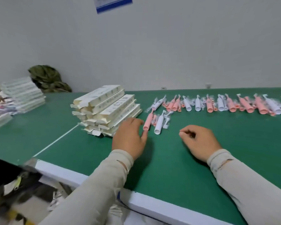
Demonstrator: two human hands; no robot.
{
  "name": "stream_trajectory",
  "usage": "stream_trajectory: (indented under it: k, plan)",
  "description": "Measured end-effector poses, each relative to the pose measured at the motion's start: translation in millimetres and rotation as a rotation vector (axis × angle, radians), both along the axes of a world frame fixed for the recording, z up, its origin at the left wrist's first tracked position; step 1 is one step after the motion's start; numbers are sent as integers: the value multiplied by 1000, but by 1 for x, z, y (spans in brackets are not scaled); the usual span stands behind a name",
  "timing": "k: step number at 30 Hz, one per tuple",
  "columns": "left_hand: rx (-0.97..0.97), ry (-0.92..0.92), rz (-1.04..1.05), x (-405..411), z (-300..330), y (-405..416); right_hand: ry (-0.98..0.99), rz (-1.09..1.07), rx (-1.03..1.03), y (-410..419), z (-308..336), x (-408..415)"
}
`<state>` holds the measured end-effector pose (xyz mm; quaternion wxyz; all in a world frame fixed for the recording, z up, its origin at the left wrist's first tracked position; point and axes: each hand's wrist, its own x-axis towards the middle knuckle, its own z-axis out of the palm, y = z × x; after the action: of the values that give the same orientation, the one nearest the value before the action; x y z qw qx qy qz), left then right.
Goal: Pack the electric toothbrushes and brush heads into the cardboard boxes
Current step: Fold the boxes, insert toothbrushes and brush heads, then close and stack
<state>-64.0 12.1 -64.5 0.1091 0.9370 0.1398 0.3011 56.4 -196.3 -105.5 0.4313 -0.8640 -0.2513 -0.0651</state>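
The left hand [129,138] lies palm down on the green tabletop [169,159], its fingers [143,134] spread and holding nothing. One fingertip touches, or very nearly touches, the open base of a pink toothbrush [148,121]. Just right of that lies a white toothbrush [159,124], with small bagged brush heads [166,121] beside it. The right hand [199,142] rests apart from these, fingers [185,133] curled loosely inward and empty.

Touching the left hand's far side stands a stack of flat cardboard boxes [106,109], end flaps open. Farther back, a long row of pink and white toothbrushes [225,105] runs rightward.

This looks like the start of one packing round. The next move likely calls for gripping the pink toothbrush and taking a box from the stack.
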Motion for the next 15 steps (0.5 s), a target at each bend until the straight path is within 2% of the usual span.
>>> stream_trajectory:
  k: [3, 7, 11, 15]
  plan:
    - [193, 23, 239, 3, 23, 40, 5, 8, 21, -3, -1, -2]
    - [289, 235, 519, 9, 32, 70, 34, 4, 87, -3, -2, -3]
    - [335, 296, 585, 14, 32, 79, 54, 6, 115, -4, -1, -3]
    - [299, 189, 512, 17, 29, 82, 68, -3, 147, -7, 0, -2]
